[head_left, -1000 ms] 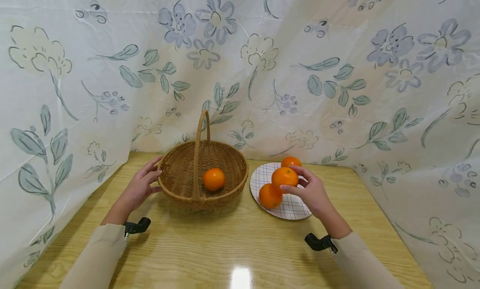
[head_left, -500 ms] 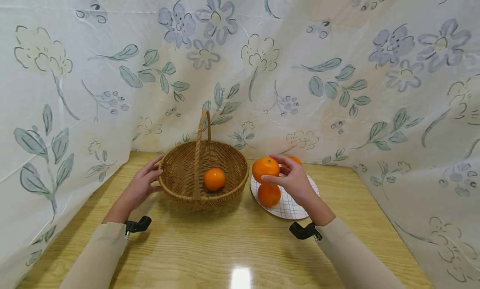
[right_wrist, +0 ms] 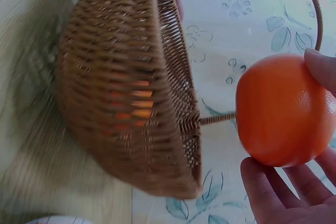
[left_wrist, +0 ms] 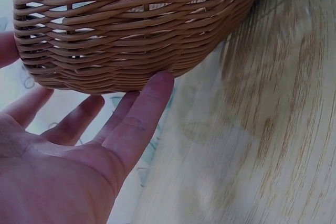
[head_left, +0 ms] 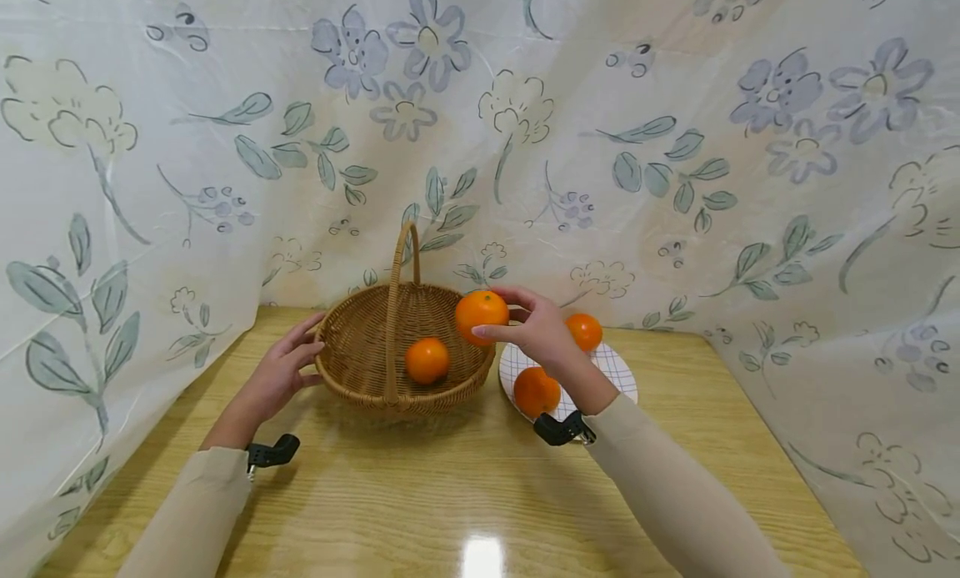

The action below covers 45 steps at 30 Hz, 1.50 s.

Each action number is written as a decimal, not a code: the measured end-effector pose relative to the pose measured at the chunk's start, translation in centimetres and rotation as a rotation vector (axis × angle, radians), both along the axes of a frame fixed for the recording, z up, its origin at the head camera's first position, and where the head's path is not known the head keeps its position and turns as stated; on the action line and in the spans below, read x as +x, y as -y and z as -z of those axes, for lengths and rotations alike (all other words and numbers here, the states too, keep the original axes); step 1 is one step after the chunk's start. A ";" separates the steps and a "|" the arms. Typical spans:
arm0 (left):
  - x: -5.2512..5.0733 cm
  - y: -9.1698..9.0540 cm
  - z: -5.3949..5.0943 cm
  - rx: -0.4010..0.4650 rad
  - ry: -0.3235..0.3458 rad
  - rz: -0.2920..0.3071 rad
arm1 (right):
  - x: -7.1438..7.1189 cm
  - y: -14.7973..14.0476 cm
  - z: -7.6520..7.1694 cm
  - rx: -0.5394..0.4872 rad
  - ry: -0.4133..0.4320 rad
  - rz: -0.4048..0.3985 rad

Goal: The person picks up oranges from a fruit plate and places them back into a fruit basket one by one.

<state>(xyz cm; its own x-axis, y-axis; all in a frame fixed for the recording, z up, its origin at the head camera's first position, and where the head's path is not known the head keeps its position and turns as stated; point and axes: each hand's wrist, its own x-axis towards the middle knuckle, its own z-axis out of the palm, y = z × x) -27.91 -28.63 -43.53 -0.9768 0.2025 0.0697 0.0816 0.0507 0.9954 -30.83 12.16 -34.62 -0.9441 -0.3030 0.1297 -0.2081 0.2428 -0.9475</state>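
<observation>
In the head view my right hand (head_left: 536,332) holds an orange (head_left: 482,318) between thumb and fingers, over the right rim of a brown wicker basket (head_left: 352,344). The right wrist view shows this orange (right_wrist: 283,111) held beside the basket (right_wrist: 115,72), apart from it. Another orange (head_left: 427,360) lies inside the basket. My left hand (head_left: 281,374) is at the basket's left side, and its fairly straight fingers touch the wicker; the left wrist view shows a fingertip of this hand (left_wrist: 68,166) against the woven wall.
A white checked plate (head_left: 611,378) stands right of the basket, bearing a near orange (head_left: 536,392) and a far orange (head_left: 584,332). The basket's tall handle (head_left: 394,311) arches over its middle. Behind the wooden table (head_left: 420,486) hangs a floral cloth (head_left: 480,144).
My right hand has carried the orange leftward and slightly up, from above the plate to the basket's right rim. The left hand and the basket have stayed in place.
</observation>
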 end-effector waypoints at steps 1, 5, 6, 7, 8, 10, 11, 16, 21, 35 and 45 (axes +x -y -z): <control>0.0 0.0 0.0 -0.003 0.002 0.000 | -0.1 0.4 -0.1 -0.005 -0.001 -0.006; 0.0 0.0 0.0 -0.018 0.009 0.001 | -0.6 1.8 -0.5 -0.042 0.004 -0.025; 0.0 0.0 0.0 -0.021 0.008 0.002 | -0.7 2.1 -0.6 -0.040 0.007 -0.024; 0.1 0.1 0.0 -0.026 0.008 0.002 | -0.8 2.4 -0.6 -0.039 0.011 -0.026; 0.1 0.0 0.1 -0.027 0.007 0.003 | -0.9 2.7 -0.7 -0.039 0.016 -0.027; 0.2 0.0 0.1 -0.027 0.005 0.007 | -1.1 3.2 -0.9 -0.032 0.021 -0.029; 0.2 0.0 0.1 -0.028 0.004 0.007 | -1.2 3.5 -1.0 -0.027 0.021 -0.031; 0.3 0.0 0.0 -0.030 0.006 0.000 | -2.1 4.8 -1.3 -0.017 -0.007 -0.048; 0.4 0.0 0.0 -0.025 0.006 0.005 | -3.0 6.3 -1.4 -0.006 -0.024 -0.065; 0.3 -0.2 0.0 -0.017 -0.007 0.001 | -5.3 10.3 -0.4 0.009 0.004 -0.109; -0.1 -0.8 0.2 -0.027 -0.012 -0.018 | -7.4 12.3 0.8 0.081 0.020 -0.111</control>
<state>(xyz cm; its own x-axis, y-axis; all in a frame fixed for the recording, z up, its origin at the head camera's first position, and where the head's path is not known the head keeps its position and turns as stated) -27.97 -27.80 -43.76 -0.9794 0.1870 0.0763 0.0924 0.0793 0.9926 -38.27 -0.14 -35.46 -0.9065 -0.4143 0.0820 -0.2189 0.2948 -0.9301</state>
